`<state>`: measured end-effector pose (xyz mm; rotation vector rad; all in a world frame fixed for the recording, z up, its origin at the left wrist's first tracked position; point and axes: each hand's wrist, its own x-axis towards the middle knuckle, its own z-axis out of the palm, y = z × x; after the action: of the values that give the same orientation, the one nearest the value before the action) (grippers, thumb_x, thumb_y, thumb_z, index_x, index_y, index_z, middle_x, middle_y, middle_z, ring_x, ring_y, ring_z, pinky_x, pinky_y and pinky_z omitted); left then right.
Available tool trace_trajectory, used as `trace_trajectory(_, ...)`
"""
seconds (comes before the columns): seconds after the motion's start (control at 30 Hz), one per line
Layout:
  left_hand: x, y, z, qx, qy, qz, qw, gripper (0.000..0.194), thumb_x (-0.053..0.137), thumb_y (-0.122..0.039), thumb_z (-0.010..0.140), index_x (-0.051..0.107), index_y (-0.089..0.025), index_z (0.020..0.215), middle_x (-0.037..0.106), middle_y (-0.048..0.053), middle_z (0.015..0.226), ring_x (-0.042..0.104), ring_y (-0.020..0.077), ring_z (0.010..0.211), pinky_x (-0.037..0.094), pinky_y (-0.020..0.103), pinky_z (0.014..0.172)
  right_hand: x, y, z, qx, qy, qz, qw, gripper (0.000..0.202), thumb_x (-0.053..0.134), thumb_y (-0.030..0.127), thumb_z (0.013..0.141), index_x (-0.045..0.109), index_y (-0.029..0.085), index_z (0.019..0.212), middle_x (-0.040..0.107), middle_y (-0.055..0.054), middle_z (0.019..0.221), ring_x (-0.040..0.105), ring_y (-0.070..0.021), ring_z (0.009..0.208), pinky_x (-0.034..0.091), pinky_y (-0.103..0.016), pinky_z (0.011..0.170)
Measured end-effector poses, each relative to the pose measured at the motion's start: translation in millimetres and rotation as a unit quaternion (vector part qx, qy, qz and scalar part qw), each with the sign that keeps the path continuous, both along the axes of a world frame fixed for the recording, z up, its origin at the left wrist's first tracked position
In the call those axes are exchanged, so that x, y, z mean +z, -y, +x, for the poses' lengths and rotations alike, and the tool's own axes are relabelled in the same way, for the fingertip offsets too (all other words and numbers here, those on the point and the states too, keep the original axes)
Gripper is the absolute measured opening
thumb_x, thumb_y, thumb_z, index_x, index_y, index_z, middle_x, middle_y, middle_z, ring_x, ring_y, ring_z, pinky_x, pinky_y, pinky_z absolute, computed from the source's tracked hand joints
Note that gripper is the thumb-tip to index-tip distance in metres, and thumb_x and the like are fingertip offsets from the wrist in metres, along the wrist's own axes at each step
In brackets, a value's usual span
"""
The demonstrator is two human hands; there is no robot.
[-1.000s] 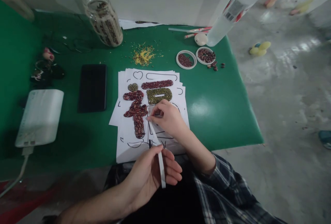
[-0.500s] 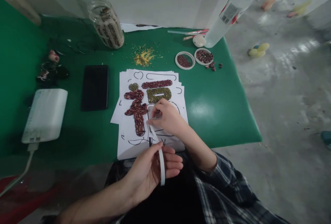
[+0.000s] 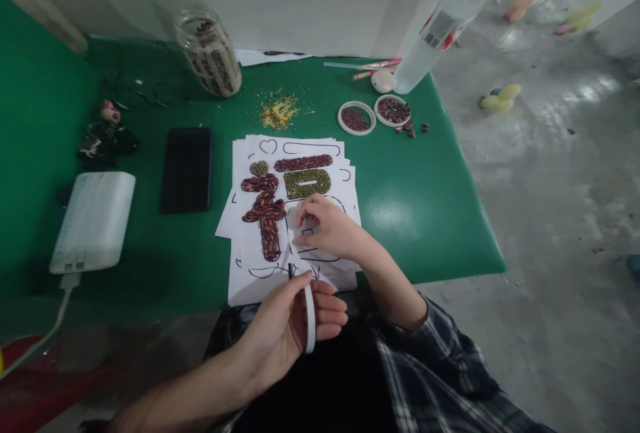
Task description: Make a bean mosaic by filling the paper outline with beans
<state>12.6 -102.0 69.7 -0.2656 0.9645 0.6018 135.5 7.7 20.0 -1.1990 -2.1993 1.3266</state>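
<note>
My left hand (image 3: pixel 280 330) is below the paper's near edge, holding a white roll of tape (image 3: pixel 311 320) on edge between thumb and palm, its other fingers stretched out. A tape strip (image 3: pixel 292 246) runs from the roll up onto the white paper (image 3: pixel 255 280). Over the paper, my right hand (image 3: pixel 333 223) has thumb and forefinger apart beside the strip, with nothing visible between them. Dark red beans (image 3: pixel 270 213) fill the left part of an outlined character. Green beans (image 3: pixel 307 184) fill a box shape, and small red beans (image 3: pixel 303 162) fill a bar above it.
Two lids of red beans (image 3: pixel 357 118) stand beyond the paper, near a plastic bottle (image 3: pixel 425 53). Yellow crumbs (image 3: pixel 277 113) are scattered by a glass jar (image 3: pixel 210 53). A black phone (image 3: pixel 186 170) and a white power bank (image 3: pixel 94 220) with a cable lie left on the green table (image 3: pixel 415 213).
My right thumb and forefinger have parted, and that hand has shifted slightly right, away from the strip's upper end. My left hand still holds the tape roll.
</note>
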Motion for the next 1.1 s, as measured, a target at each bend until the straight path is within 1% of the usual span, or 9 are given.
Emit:
trace_trajectory(0.2, -1.5, -0.4, 0.6, 0.001, 0.016, -0.017, 1.0, 0.034, 0.041, -0.029, 0.092, 0.062, -0.008, 0.075, 0.066, 0.009, 0.066, 0.064, 0.0132, 0.057, 0.05, 0.019, 0.05, 1.4, -0.9, 0.1, 0.011, 0.001, -0.003, 1.0, 0.022, 0.071, 0.01, 0.063, 0.061, 0.017, 0.081, 0.047, -0.002, 0.093, 0.045, -0.0127, 0.081, 0.04, -0.028, 0.078)
trace_trajectory(0.3, -2.3, 0.1, -1.6, -0.004, 0.017, -0.017, 1.0, 0.033, 0.041, -0.028, 0.092, 0.063, -0.009, 0.075, 0.064, 0.007, 0.061, 0.061, 0.0112, 0.052, 0.047, 0.017, 0.046, 0.5, -0.7, 1.0, 0.013, -0.002, 0.001, 1.0, 0.023, 0.071, 0.009, 0.063, 0.061, 0.017, 0.082, 0.048, -0.002, 0.093, 0.046, -0.0134, 0.083, 0.039, -0.029, 0.08)
trace_trajectory(0.43, -4.5, 1.2, -8.6, -0.01, -0.001, 0.024, 1.0, 0.035, 0.039, -0.029, 0.092, 0.063, -0.011, 0.074, 0.059, 0.002, 0.05, 0.055, 0.0093, 0.04, 0.041, 0.016, 0.038, -1.2, 1.4, 1.3, 0.011, -0.005, 0.008, 1.0, 0.024, 0.074, 0.013, 0.063, 0.061, 0.019, 0.083, 0.049, -0.002, 0.094, 0.047, -0.0147, 0.087, 0.04, -0.031, 0.082)
trace_trajectory(0.57, -4.6, -3.1, -19.2, -0.007, -0.014, 0.075, 0.997, 0.036, 0.038, -0.031, 0.092, 0.062, -0.012, 0.072, 0.056, 0.001, 0.046, 0.051, 0.0088, 0.037, 0.038, 0.016, 0.037, -3.3, 6.1, -1.3, -0.007, 0.007, 0.036, 0.999, 0.029, 0.077, 0.018, 0.06, 0.06, 0.019, 0.083, 0.049, -0.002, 0.095, 0.047, -0.0168, 0.092, 0.039, -0.032, 0.085)
trace_trajectory(0.67, -0.5, -11.0, -25.9, 0.007, -0.03, 0.098, 0.995, 0.036, 0.038, -0.029, 0.092, 0.062, -0.012, 0.071, 0.053, 0.0, 0.045, 0.049, 0.0079, 0.035, 0.036, 0.015, 0.036, -4.7, 8.6, -3.5, -0.021, 0.018, 0.045, 0.999, 0.031, 0.078, 0.018, 0.059, 0.058, 0.02, 0.083, 0.05, -0.002, 0.096, 0.046, -0.0173, 0.093, 0.039, -0.032, 0.084)
trace_trajectory(0.8, 7.6, -21.5, -30.3, 0.015, -0.049, 0.117, 0.992, 0.035, 0.038, -0.027, 0.092, 0.061, -0.012, 0.071, 0.05, -0.002, 0.043, 0.044, 0.006, 0.032, 0.034, 0.014, 0.035, -4.9, 8.4, -5.5, -0.022, 0.038, 0.048, 0.998, 0.034, 0.079, 0.019, 0.06, 0.057, 0.02, 0.086, 0.05, -0.002, 0.095, 0.046, -0.0176, 0.092, 0.039, -0.032, 0.083)
trace_trajectory(1.1, 17.8, -33.9, -37.9, 0.045, -0.045, 0.12, 0.991, 0.04, 0.031, -0.022, 0.094, 0.059, -0.01, 0.069, 0.044, -0.003, 0.039, 0.039, 0.0036, 0.028, 0.029, 0.012, 0.03, -1.6, 6.6, -7.1, -0.005, 0.077, 0.06, 0.995, 0.043, 0.08, 0.023, 0.06, 0.054, 0.02, 0.093, 0.05, -0.003, 0.097, 0.046, -0.0192, 0.092, 0.04, -0.031, 0.081)
